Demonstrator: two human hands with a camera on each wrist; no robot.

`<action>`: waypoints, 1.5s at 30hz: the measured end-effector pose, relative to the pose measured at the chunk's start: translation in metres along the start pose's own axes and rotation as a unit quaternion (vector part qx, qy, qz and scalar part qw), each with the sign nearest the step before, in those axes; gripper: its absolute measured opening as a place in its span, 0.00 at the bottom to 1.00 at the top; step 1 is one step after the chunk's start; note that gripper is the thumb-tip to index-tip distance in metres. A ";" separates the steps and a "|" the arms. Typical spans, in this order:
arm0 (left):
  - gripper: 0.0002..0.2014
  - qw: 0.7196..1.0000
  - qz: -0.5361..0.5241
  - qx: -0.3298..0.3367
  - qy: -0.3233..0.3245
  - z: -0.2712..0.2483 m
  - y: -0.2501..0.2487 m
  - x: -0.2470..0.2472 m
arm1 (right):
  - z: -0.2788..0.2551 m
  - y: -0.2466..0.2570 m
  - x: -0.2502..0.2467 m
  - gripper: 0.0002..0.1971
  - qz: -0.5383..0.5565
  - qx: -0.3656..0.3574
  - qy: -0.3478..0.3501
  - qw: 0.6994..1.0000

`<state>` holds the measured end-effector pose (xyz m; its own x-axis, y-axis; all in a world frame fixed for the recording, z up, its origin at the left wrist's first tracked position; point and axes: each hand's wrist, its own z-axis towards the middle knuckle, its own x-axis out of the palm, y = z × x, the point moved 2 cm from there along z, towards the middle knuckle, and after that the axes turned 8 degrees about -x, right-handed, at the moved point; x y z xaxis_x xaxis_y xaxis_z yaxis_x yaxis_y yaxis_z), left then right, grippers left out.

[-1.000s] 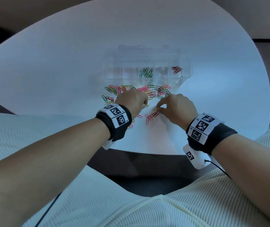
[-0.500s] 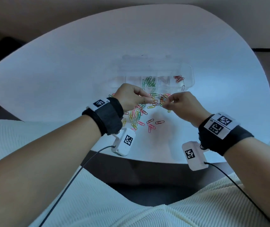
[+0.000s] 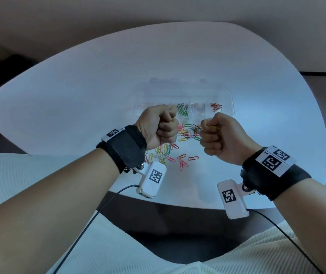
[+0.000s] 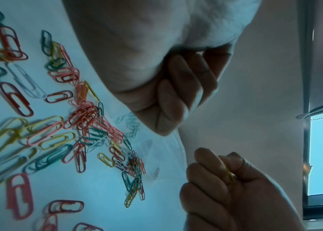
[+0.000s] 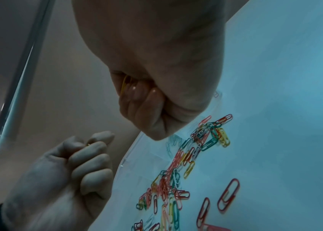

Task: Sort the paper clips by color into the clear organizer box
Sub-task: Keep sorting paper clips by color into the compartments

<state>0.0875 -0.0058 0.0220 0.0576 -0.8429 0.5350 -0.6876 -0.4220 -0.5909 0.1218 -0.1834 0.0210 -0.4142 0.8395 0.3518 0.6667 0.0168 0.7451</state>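
Note:
Both hands hover as fists above the loose pile of coloured paper clips (image 3: 186,133) on the white table (image 3: 79,91). My right hand (image 3: 207,128) pinches a yellow paper clip (image 3: 213,126), which also shows in its curled fingers (image 5: 125,86). My left hand (image 3: 171,123) is curled tight, and a small yellow clip end (image 5: 88,144) peeks between its thumb and forefinger. The clear organizer box (image 3: 228,99) lies just behind the hands. It holds green clips (image 3: 182,109) in one compartment and red clips (image 3: 215,106) in the one at the right end.
More clips, red and pink ones (image 3: 184,162) among them, are scattered toward the table's near edge (image 3: 178,202). The table ends close to my lap. Wrist cameras with cables (image 3: 152,179) hang under both wrists.
Both hands rose off the pile, met over it, then drew apart as fists, left going left and right going right, each with a yellow clip.

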 end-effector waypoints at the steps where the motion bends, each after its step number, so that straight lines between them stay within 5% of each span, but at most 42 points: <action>1: 0.10 1.000 -0.006 0.006 -0.002 0.000 -0.001 0.000 | 0.000 -0.001 0.000 0.09 0.006 0.004 0.002 1.000; 7: 0.11 0.997 -0.025 0.006 -0.067 0.001 -0.002 0.001 | -0.001 -0.002 0.010 0.14 0.044 -0.002 0.000 0.999; 11: 0.10 0.989 -0.041 -0.010 -0.145 0.003 -0.005 -0.003 | 0.001 -0.002 0.016 0.19 0.072 0.014 -0.062 0.995; 18: 0.17 0.965 -0.019 -0.046 -0.257 0.000 -0.016 -0.019 | 0.007 0.015 0.033 0.11 0.016 0.012 -0.128 0.992; 26: 0.19 0.947 -0.030 0.020 -0.319 -0.009 -0.041 -0.037 | 0.046 0.035 0.079 0.10 0.040 -0.034 -0.144 0.988; 28: 0.21 0.945 -0.034 0.022 -0.323 -0.009 -0.043 -0.039 | 0.055 0.033 0.087 0.10 0.048 -0.039 -0.154 0.986; 34: 0.26 0.956 -0.055 0.040 -0.286 -0.008 -0.044 -0.032 | 0.060 0.024 0.091 0.34 0.085 -0.018 -0.124 0.988; 41: 0.35 0.981 0.006 0.022 -0.195 -0.007 -0.037 -0.020 | 0.043 0.023 0.076 0.29 0.086 -0.036 -0.130 0.987; 45: 0.31 0.977 0.059 0.027 -0.204 -0.014 -0.039 -0.014 | 0.019 0.032 0.057 0.22 0.076 -0.085 -0.145 0.983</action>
<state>0.1038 0.0269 0.0463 0.2711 -0.9451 0.1825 -0.6682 -0.3212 -0.6711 0.1315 -0.1243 0.0545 -0.1066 0.9454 0.3079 0.5834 -0.1913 0.7893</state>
